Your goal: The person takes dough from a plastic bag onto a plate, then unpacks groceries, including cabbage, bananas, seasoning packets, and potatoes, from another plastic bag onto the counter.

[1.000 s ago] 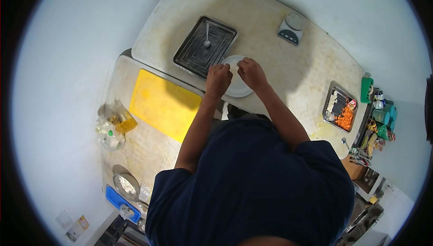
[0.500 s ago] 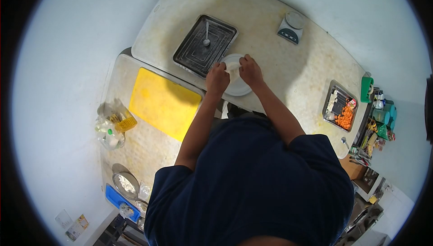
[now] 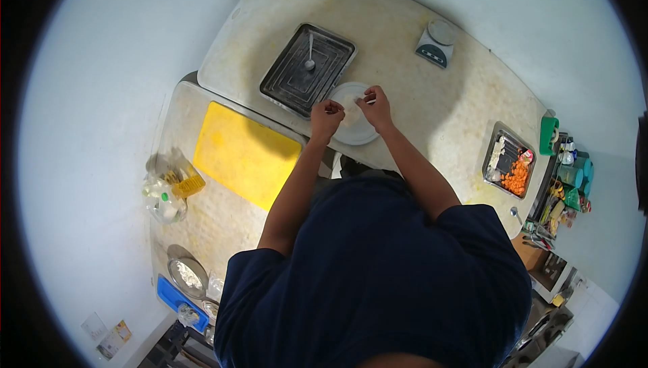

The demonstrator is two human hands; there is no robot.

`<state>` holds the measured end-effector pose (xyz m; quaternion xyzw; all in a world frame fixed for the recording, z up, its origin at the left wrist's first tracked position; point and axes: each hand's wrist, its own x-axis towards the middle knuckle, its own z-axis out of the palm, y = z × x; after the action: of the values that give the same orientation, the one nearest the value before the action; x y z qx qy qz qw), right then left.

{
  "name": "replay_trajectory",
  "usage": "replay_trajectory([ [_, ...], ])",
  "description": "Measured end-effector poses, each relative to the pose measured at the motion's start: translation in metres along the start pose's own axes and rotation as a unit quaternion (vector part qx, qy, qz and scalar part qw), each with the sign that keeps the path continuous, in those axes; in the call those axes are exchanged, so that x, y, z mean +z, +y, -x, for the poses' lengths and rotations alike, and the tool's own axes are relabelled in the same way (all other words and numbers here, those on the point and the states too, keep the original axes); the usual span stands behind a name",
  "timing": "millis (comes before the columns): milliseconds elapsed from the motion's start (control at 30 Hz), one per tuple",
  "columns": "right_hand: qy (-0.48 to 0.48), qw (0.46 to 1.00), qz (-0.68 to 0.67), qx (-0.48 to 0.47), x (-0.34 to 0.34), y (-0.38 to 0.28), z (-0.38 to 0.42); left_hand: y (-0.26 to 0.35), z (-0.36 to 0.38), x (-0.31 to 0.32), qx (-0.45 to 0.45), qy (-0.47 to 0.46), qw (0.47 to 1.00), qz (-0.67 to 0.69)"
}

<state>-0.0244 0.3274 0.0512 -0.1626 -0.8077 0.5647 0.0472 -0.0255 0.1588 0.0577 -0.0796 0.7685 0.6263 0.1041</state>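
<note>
A round white plate [image 3: 356,130] lies near the table's front edge, with something pale on it that I cannot make out. Over its left rim is my left hand [image 3: 327,118], fingers pinched on a small whitish bit. My right hand [image 3: 376,107] hovers above the plate's right side, its thumb and fingertips closed on another small white piece. Just left of the plate sits a dark metal tray [image 3: 290,78], dusted with white, with a small white spoon [image 3: 310,65] in it.
A yellow cutting board [image 3: 236,152] lies on the left table beside a plastic bag [image 3: 162,206]. Farther right stand a kitchen scale [image 3: 433,51] and a metal tray [image 3: 496,140] of orange and white pieces. A bowl [image 3: 179,281] and blue tray [image 3: 172,294] are at lower left.
Both hands have turned slightly, and their fingers have loosened from their tighter, more downward pose. My left hand has shifted a little lower. The plate and trays stay where they were.
</note>
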Motion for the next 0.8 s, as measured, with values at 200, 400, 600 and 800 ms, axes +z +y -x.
replay_trajectory([
  [200, -0.136, 0.972, 0.153, 0.115, -0.006, 0.003, 0.002, 0.006, 0.005, 0.001, -0.013, 0.005, 1.0, 0.002],
  [400, -0.181, 0.976, 0.055, 0.106, -0.004, 0.014, 0.006, 0.006, 0.004, -0.002, 0.015, 0.004, 0.999, -0.038],
  [600, -0.148, 0.972, 0.184, -0.02, -0.019, 0.017, -0.001, 0.007, 0.003, -0.014, 0.042, -0.004, 0.994, -0.1],
  [800, -0.153, 0.955, 0.249, -0.047, -0.039, 0.012, -0.006, 0.003, 0.002, -0.028, 0.047, -0.017, 0.994, -0.095],
])
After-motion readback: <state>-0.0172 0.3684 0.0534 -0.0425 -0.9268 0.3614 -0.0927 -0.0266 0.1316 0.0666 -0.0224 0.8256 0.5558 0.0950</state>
